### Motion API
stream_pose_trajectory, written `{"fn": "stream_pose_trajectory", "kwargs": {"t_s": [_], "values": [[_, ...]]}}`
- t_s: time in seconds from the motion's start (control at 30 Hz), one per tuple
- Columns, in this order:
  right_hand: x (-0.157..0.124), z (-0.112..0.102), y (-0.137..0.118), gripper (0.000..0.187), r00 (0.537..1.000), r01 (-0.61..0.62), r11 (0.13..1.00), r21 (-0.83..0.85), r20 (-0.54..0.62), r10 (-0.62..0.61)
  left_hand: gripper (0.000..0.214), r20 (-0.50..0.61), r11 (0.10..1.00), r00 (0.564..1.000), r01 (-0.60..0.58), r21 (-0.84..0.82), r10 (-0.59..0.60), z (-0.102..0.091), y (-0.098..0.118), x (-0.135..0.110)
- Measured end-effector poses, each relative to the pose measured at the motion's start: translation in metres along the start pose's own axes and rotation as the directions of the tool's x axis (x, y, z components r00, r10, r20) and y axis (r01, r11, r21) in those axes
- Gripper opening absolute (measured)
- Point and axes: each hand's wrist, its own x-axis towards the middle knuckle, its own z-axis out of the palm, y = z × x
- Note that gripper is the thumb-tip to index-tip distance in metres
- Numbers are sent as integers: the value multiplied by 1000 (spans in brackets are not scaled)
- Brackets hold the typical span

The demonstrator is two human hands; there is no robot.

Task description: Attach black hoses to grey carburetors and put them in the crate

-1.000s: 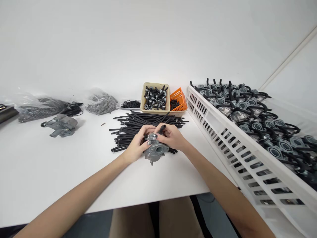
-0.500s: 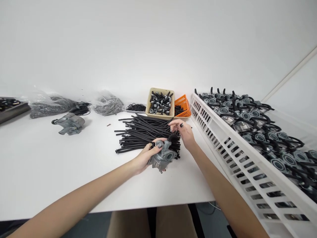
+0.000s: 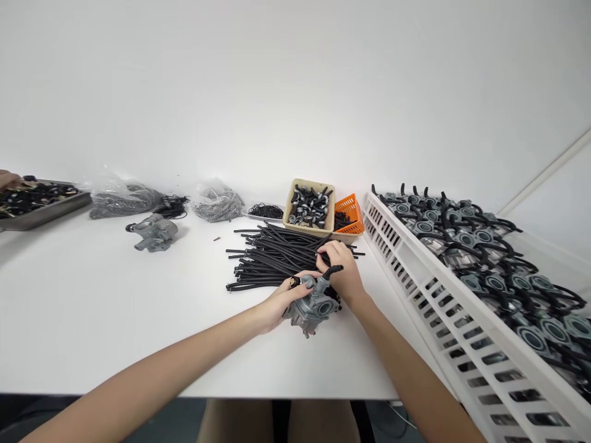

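Note:
My left hand is wrapped round a grey metal carburetor, held above the table's near side. A short black hose is fitted on the carburetor's upper neck, its free end pointing right. Just behind the carburetor, my right hand reaches down into a pile of black rubber hoses. The fingers are bent and pinched at a hose there; the fingertips are partly hidden by the hand itself.
A white slotted crate of carburetors stands on the right. Behind the pile are a cream bin and an orange basket. Another carburetor lies left, near plastic bags. Another person's hand is at a metal tray.
My right hand has lowered from above the pile to the hoses and its fingers have closed in. The carburetor stays in my left hand. The view has shifted left, showing another person's hand.

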Motion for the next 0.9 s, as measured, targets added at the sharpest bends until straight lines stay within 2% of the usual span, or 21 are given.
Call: {"fn": "stream_pose_trajectory", "kwargs": {"t_s": [0.1, 0.2, 0.3, 0.37, 0.4, 0.47, 0.53, 0.63, 0.67, 0.73, 0.9], "values": [[2, -5, 3, 17, 980, -127, 972, 196, -125, 153, 58, -23, 999, 999, -32, -5, 32, -4, 2, 1], [5, -11, 6, 31, 935, -160, 888, 431, -221, 276, 57, -59, 996, 994, -92, -17, 91, -7, 9, 3], [8, -18, 7, 40, 914, -186, 700, 689, -140, 380, 54, -139, 983, 975, -181, -35, 175, -11, 21, 5], [9, -23, 7, 41, 926, -173, 589, 790, -73, 370, 53, -224, 967, 946, -250, -41, 235, -15, 31, 7], [8, -25, 6, 41, 939, -144, 569, 809, -70, 336, 51, -274, 957, 924, -286, -38, 265, -18, 36, 8], [7, -29, 4, 41, 959, -70, 589, 805, -109, 262, 48, -380, 937, 870, -348, -18, 316, -25, 44, 10], [4, -31, -1, 38, 957, -20, 639, 769, -171, 235, 44, -472, 918, 807, -397, 11, 355, -32, 51, 12], [1, -32, -9, 18, 893, 29, 711, 703, -338, 297, 40, -574, 897, 727, -441, 30, 377, -40, 56, 13], [0, -32, -11, 19, 867, 46, 730, 682, -390, 310, 39, -595, 892, 709, -451, 33, 380, -41, 57, 13], [-1, -33, -16, 27, 839, 73, 754, 653, -448, 307, 40, -611, 882, 685, -470, 45, 397, -41, 57, 13], [-3, -40, -26, 39, 851, 102, 701, 705, -427, 306, 41, -597, 856, 665, -512, 73, 449, -42, 57, 13]]}}
